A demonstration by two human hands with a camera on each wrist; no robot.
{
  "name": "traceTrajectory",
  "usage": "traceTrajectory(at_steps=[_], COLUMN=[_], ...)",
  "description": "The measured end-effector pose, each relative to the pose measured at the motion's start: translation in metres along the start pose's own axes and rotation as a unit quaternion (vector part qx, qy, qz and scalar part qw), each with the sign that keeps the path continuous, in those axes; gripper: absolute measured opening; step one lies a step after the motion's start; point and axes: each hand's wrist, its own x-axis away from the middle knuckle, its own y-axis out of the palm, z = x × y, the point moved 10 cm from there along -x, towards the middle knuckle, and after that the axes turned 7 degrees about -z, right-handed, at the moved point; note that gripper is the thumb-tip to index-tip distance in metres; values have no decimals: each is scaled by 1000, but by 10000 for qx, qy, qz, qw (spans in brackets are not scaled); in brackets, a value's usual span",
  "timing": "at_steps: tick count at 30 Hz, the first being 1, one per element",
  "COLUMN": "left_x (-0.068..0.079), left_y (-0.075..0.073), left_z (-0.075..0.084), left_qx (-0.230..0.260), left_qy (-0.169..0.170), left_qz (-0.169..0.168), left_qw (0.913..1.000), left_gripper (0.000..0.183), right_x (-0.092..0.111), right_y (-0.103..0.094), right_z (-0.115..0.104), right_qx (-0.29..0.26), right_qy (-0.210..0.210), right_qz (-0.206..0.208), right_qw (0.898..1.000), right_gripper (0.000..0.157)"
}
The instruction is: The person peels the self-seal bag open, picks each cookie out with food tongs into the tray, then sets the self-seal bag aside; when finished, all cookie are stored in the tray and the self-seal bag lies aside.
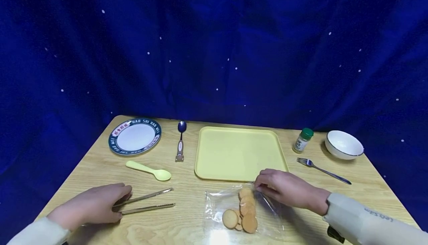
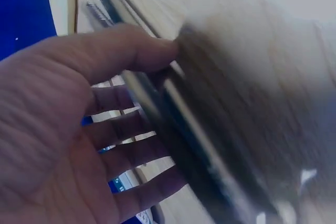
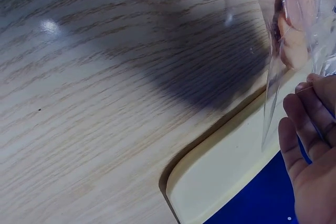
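My left hand point(image 1: 95, 205) holds metal tongs point(image 1: 147, 197) low over the left front of the table, their two serrated arms spread apart and aimed right. Seen from the left wrist, the thumb and fingers point(image 2: 142, 148) lie on either side of the tongs, which are blurred there. A clear plastic bag point(image 1: 213, 205) with several round biscuits point(image 1: 247, 207) is at the front middle. My right hand point(image 1: 289, 188) pinches its upper right edge between thumb and fingertips. The right wrist view has the bag's film and biscuits point(image 3: 294, 45) beside that hand.
Behind the bag lies a yellow tray point(image 1: 239, 154). To the left are a rimmed plate point(image 1: 135, 136), a dark spoon point(image 1: 181, 143) and a pale yellow spoon point(image 1: 162, 175). On the right stand a green-capped jar point(image 1: 302, 141), a fork point(image 1: 322, 170) and a white bowl point(image 1: 344, 144).
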Motion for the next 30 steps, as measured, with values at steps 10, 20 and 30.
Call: traceTrajectory(at_steps=[10,20,30], left_x=[3,-5,-27], left_y=[-16,-16,-7], left_z=[39,92,120], left_qx=[305,-279,-723], left_qy=[1454,2023,2351], left_qz=[526,1049,1041], left_qw=[9875,9733,9637], left_gripper=[28,13,14], right_x=[2,1,0], right_y=[0,0,0], right_z=[2,1,0], right_qx=[30,-36,-26], right_qy=[43,64,25], right_qz=[2,-31,-14], right_qw=[10000,10000,10000], right_gripper=[8,8,7])
